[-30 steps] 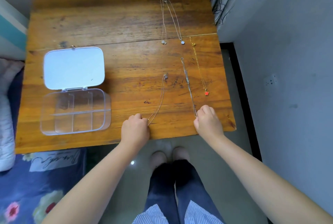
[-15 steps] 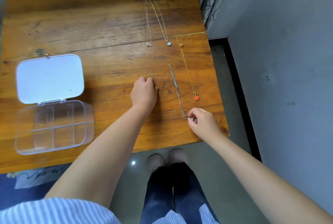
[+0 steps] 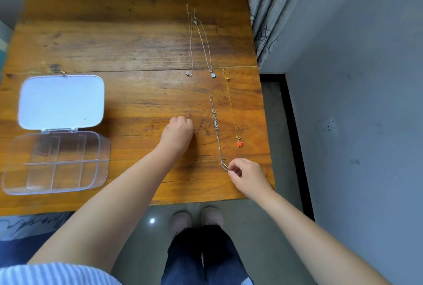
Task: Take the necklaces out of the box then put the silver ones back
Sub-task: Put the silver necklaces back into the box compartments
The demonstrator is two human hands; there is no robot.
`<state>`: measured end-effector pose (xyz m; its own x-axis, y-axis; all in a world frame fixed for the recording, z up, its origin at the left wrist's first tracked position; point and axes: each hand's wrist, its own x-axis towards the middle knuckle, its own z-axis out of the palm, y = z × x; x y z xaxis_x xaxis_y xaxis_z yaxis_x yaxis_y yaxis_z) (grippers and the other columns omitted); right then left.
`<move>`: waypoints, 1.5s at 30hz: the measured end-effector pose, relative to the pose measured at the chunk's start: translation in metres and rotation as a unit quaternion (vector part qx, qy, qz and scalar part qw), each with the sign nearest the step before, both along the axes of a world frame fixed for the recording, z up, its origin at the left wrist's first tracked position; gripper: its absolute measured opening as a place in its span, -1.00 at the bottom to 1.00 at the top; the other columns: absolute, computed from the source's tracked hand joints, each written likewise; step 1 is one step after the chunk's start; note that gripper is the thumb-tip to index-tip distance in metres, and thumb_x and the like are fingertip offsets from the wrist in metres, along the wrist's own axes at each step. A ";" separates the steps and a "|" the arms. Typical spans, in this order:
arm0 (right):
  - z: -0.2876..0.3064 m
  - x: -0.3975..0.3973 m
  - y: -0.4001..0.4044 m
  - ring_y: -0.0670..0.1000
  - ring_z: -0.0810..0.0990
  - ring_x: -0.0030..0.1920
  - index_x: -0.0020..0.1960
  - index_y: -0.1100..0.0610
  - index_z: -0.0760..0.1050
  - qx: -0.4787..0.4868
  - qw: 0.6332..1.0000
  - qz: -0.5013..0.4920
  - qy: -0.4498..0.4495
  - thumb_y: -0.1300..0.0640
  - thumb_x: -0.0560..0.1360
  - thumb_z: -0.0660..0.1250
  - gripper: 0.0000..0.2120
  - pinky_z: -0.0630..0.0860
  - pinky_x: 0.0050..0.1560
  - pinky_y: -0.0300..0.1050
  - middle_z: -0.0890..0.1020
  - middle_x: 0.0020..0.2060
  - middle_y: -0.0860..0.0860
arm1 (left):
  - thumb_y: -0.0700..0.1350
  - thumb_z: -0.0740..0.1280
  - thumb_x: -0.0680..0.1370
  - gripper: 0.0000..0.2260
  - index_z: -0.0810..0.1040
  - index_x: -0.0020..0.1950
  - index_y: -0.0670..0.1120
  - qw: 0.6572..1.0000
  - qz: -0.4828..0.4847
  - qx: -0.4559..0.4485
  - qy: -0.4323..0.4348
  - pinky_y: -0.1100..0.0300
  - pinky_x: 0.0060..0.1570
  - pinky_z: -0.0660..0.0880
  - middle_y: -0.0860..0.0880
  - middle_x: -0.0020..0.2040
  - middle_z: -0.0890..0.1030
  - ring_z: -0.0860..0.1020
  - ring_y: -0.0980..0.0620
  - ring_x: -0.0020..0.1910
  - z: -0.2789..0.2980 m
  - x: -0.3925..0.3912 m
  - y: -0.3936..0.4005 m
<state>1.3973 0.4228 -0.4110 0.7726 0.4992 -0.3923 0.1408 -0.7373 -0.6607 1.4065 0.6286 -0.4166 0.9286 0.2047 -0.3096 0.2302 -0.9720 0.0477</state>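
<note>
The clear compartment box (image 3: 103, 160) lies open and empty at the table's left, its lid (image 3: 60, 101) flat behind it. My right hand (image 3: 247, 177) pinches the near end of a thick silver chain necklace (image 3: 215, 122) that stretches away across the wood. My left hand (image 3: 179, 133) rests as a closed fist left of that chain, over the spot where a thin silver necklace lay; that necklace is hidden under the hand and arm. Further away lie two thin necklaces (image 3: 190, 44) (image 3: 206, 44) side by side, and a gold necklace with a red pendant (image 3: 232, 110) to the right.
The wooden table (image 3: 114, 44) ends just right of the gold necklace, with a curtain (image 3: 263, 10) and grey wall beyond. My feet (image 3: 196, 218) stand on the floor below the near edge. Blue patterned bedding (image 3: 27, 227) lies at the lower left.
My left hand slid forward from the thin necklace's near end to its pendant end and closed there; that chain is no longer visible. My right hand stayed on the thick chain's end, bending it slightly.
</note>
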 end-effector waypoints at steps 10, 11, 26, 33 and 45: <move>0.032 0.019 0.009 -0.06 0.50 -0.34 -0.15 0.17 0.55 -0.001 1.000 -0.021 -0.003 0.28 0.44 0.28 -0.91 0.41 -0.28 -0.39 0.57 -0.32 0.01 | -0.30 0.15 0.51 -0.88 0.41 -0.21 -0.19 0.931 0.277 -0.217 -0.094 0.12 -0.22 0.31 -0.12 -0.11 0.35 0.35 -0.13 -0.17 0.011 -0.021 0.018; 0.038 0.020 0.015 -0.07 0.52 -0.38 -0.14 0.17 0.55 0.012 0.999 -0.037 0.016 0.28 0.45 0.27 -0.90 0.48 -0.29 -0.31 0.57 -0.34 0.02 | -0.31 0.16 0.50 -0.85 0.49 -0.21 -0.25 0.915 0.309 -0.235 -0.109 0.11 -0.19 0.35 -0.16 -0.09 0.38 0.39 -0.17 -0.14 0.017 -0.026 0.022; 0.179 -0.023 0.175 -0.26 0.61 -0.29 -0.22 0.08 0.57 0.364 0.928 -0.037 0.076 0.38 0.44 0.28 -0.76 0.50 -0.20 -0.48 0.66 -0.45 -0.14 | -0.38 0.26 0.47 -0.75 0.59 -0.21 -0.06 0.705 0.387 -0.490 -0.336 0.33 -0.27 0.58 -0.04 -0.27 0.60 0.58 0.04 -0.25 0.186 -0.179 0.153; 0.176 -0.075 0.254 -0.08 0.68 -0.25 -0.19 0.16 0.55 0.437 0.879 -0.061 0.179 0.44 0.44 0.22 -0.76 0.63 -0.10 -0.25 0.71 -0.43 -0.05 | -0.39 0.23 0.51 -0.70 0.59 -0.19 -0.01 0.683 0.315 -0.532 -0.388 0.30 -0.16 0.61 0.00 -0.27 0.62 0.62 0.22 -0.30 0.184 -0.213 0.213; 0.134 -0.121 0.324 -0.07 0.67 -0.32 -0.21 0.15 0.55 0.407 0.880 -0.141 0.199 0.40 0.48 0.20 -0.76 0.65 -0.19 -0.22 0.69 -0.47 -0.03 | -0.39 0.21 0.51 -0.67 0.60 -0.23 -0.01 0.656 0.340 -0.596 -0.315 0.35 -0.22 0.61 0.03 -0.32 0.64 0.63 0.20 -0.31 0.119 -0.242 0.279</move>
<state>1.2765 0.7471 -0.2771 0.7935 0.5500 -0.2604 -0.3338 0.0355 -0.9420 1.1644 0.9075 -0.2981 0.7686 0.5993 -0.2239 0.1605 0.1581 0.9743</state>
